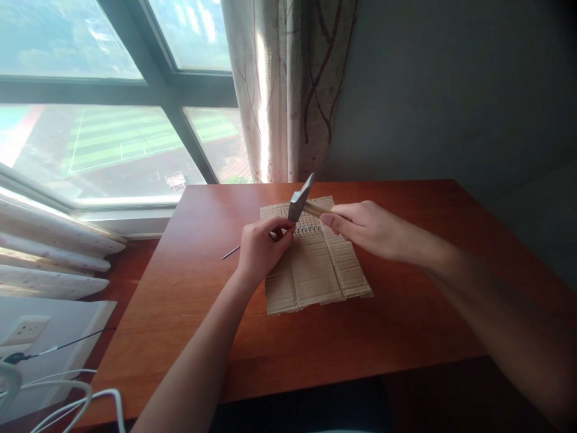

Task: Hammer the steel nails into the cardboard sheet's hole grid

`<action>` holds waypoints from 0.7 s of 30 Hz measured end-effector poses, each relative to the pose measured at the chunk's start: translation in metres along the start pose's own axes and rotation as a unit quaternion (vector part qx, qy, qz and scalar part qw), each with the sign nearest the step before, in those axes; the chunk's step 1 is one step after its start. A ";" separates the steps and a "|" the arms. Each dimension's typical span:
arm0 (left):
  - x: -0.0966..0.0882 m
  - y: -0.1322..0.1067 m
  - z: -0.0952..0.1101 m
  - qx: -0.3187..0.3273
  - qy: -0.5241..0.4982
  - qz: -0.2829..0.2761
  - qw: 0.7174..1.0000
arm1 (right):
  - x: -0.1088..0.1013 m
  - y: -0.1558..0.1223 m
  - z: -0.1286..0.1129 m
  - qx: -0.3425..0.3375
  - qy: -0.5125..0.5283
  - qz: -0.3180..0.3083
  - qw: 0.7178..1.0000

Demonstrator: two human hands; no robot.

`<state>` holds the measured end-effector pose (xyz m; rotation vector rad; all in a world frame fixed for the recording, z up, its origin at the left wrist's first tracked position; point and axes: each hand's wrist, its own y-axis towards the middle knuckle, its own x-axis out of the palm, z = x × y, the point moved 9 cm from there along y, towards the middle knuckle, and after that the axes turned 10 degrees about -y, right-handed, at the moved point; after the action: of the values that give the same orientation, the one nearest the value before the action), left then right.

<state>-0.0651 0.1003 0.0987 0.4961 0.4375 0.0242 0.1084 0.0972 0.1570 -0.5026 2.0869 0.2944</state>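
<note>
My right hand [367,228] is closed round the wooden handle of a small hammer [301,199], whose grey metal head hangs just above a flat piece of cardboard [315,267]. Rows of small nails [306,229] stand in the cardboard under the hammer head. My left hand [261,248] rests on the cardboard's left edge with thumb and fingers pinched together beside the hammer head; what they pinch is too small to make out. A single loose nail [230,252] lies on the wooden table [189,313] to the left of that hand.
The table stands against a grey wall, with a large window [112,102] and a patterned curtain [293,84] behind it. At lower left lie white cables [67,397] and a wall socket [22,329], beside the table's left edge.
</note>
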 end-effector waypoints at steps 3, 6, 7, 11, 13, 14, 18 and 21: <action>0.001 0.000 0.001 0.002 -0.006 -0.003 1.000 | -0.001 -0.001 -0.002 -0.007 -0.005 0.009 1.000; 0.002 0.000 0.000 0.000 -0.002 -0.009 1.000 | 0.001 -0.001 -0.001 -0.001 -0.007 0.010 1.000; 0.002 0.000 0.000 -0.002 0.004 -0.012 1.000 | 0.003 -0.001 0.001 0.006 -0.012 0.005 1.000; 0.004 -0.002 -0.004 -0.009 0.020 -0.024 0.999 | 0.011 -0.001 0.006 0.019 -0.025 -0.019 0.999; 0.004 -0.002 -0.006 -0.011 0.019 -0.025 0.999 | 0.012 -0.001 0.006 0.016 -0.020 -0.019 0.999; 0.004 -0.002 -0.007 -0.011 0.016 -0.025 0.999 | 0.012 -0.001 0.006 0.016 -0.017 -0.018 1.000; 0.006 -0.003 -0.008 -0.016 0.000 -0.034 0.999 | 0.009 -0.001 0.006 0.019 -0.013 -0.015 1.000; 0.007 -0.003 -0.007 -0.025 -0.002 -0.042 0.999 | 0.006 -0.002 0.005 0.017 -0.002 -0.005 1.000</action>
<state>-0.0620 0.1017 0.0885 0.4279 0.4525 -0.0464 0.1101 0.0961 0.1498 -0.4915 2.0812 0.2533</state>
